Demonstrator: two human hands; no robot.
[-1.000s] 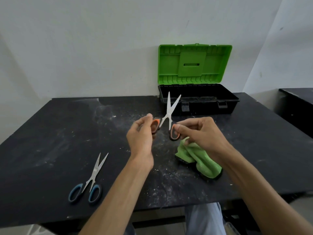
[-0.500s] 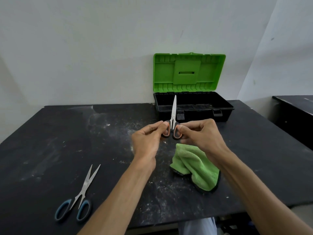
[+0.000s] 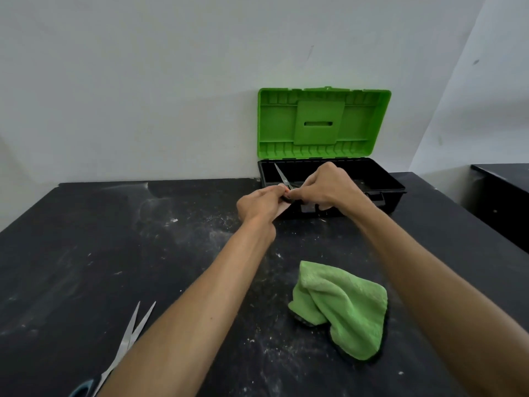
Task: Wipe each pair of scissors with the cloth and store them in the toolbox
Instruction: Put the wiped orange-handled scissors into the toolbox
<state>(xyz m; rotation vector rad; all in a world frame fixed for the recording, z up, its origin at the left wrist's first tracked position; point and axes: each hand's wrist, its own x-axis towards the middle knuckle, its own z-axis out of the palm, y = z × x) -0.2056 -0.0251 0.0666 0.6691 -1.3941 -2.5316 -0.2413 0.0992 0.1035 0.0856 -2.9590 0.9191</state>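
Both hands have been carried forward since half a second ago, from above the cloth (image 3: pixel 343 308) to the front left edge of the toolbox (image 3: pixel 396 186), and the orange-handled scissors (image 3: pixel 282 176) have been taken with them.

The toolbox is set at the back of the dusty black table (image 3: pixel 86 253), against the white wall (image 3: pixel 143 81). Its green lid (image 3: pixel 323 121) is raised upright, so the black tray is left uncovered, and nothing is seen between the hands and the tray. The cloth is left crumpled on the table well in front of the toolbox. The blue-handled scissors (image 3: pixel 131 339) are lying far to the front left of it, blades parted, with their handles partly hidden by the left forearm and cut off by the picture's edge. A second dark table (image 3: pixel 503 181) is seen to the right of the toolbox.

The blades, held upright half a second ago, are now tilted back and to the left over the tray's left end, and they are closed together.

The handles are pinched between the curled fingers of the left hand (image 3: pixel 263 204) and the right hand (image 3: pixel 326 190), which are pressed close together at the toolbox's front wall. The handles are almost wholly covered by the fingers, and only the blades are shown, rising from between the two hands.
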